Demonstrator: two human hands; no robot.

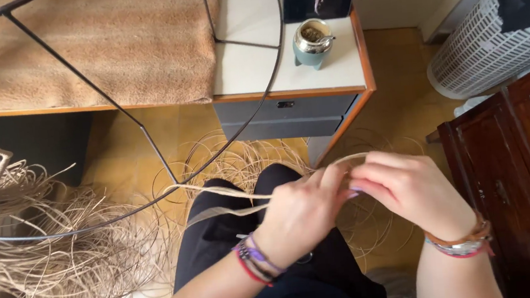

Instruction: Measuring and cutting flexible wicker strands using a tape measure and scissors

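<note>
Head view: pale rattan strand, likely light, springy and kink-prone; pinched between fingers of left hand and right hand, trailing leftward from fingertips to wire frame; best held near fingertips

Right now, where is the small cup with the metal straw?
In the head view, the cup stands at upper centre on the white desk, near its right edge, just below the propped phone.

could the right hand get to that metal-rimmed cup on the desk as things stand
Probably, with a stretch: the right hand is pinching a fibre strand, and the cup stands uncovered near the desk edge.
</note>
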